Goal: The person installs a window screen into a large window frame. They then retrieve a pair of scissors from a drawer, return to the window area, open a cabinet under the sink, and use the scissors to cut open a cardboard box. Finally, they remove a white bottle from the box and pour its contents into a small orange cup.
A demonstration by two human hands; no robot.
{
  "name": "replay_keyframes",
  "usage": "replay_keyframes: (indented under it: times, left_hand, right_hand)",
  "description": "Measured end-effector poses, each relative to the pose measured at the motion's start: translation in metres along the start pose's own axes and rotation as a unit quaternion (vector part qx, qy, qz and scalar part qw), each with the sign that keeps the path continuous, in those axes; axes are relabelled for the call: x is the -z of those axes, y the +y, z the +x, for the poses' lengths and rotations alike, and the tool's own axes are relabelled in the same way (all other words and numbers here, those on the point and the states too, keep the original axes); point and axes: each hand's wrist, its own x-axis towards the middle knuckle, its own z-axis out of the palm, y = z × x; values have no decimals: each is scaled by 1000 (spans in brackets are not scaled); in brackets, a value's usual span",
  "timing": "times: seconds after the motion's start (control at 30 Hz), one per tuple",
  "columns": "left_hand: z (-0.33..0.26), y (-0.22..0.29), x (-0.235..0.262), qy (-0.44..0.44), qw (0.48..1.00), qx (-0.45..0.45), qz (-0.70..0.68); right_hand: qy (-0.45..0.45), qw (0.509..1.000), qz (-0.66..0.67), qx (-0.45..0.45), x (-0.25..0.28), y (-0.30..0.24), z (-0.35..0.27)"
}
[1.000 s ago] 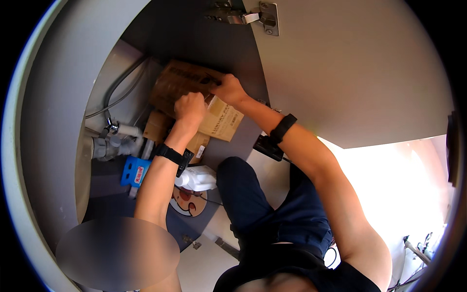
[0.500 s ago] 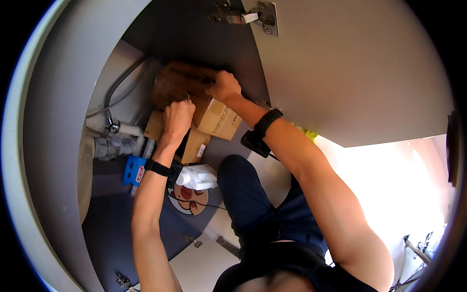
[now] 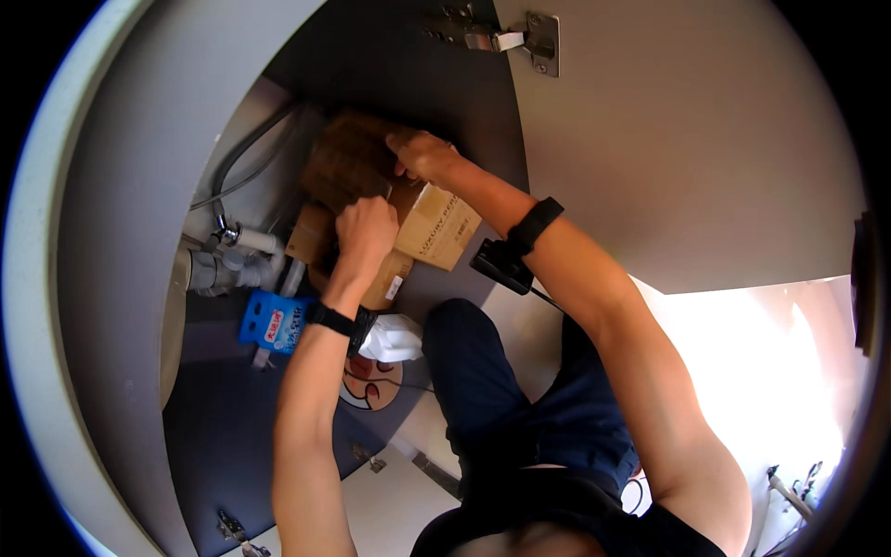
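Inside a dark cabinet, a brown cardboard box point(image 3: 438, 228) with printing on its side stands tilted among other cartons. My left hand point(image 3: 368, 230) is closed at its near left edge, fingertips mostly hidden behind the knuckles. My right hand point(image 3: 423, 156) reaches over the far side, fingers bent at the edge of the box. Beyond both hands lies darker brown cardboard point(image 3: 348, 162), blurred and in shadow. A small carton point(image 3: 312, 232) sits left of my left hand, and another carton point(image 3: 397, 278) with a white label lies below the printed box.
Grey drain pipes point(image 3: 232, 269) and a dark hose point(image 3: 227, 167) run along the left. A blue package point(image 3: 274, 322) and a white bottle point(image 3: 394, 339) stand near my left wrist. The open cabinet door point(image 3: 677, 148) hangs at right, with a metal hinge point(image 3: 543, 45) above.
The whole view has shifted, so the cabinet's contents appear farther right. My right hand has moved leftward over the box; my left hand keeps about the same place against it.
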Motion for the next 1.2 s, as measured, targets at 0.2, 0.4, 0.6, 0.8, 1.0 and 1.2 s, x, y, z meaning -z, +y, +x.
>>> replay_keyframes:
  times: [0.2,0.4,0.6,0.8,1.0,1.2]
  left_hand:
    - [-5,-9,0,21,999,-12,-47]
    - [-4,-10,-2,11,999,-23,-47]
    - [-3,-12,-5,23,997,-40,-58]
    - [1,-13,-9,8,999,-39,-37]
    - [0,-12,-8,12,998,-40,-41]
    - [-2,-11,-7,15,998,-28,-48]
  right_hand:
    - [-111,988,11,-104,-3,-21,28]
    - [-53,989,-50,-128,-23,-29,46]
    - [-37,993,-50,-96,-35,-31,56]
    - [35,997,-72,5,-43,-25,49]
    - [27,989,-95,-106,-47,-21,61]
    - [106,983,-129,-77,-42,-10,65]
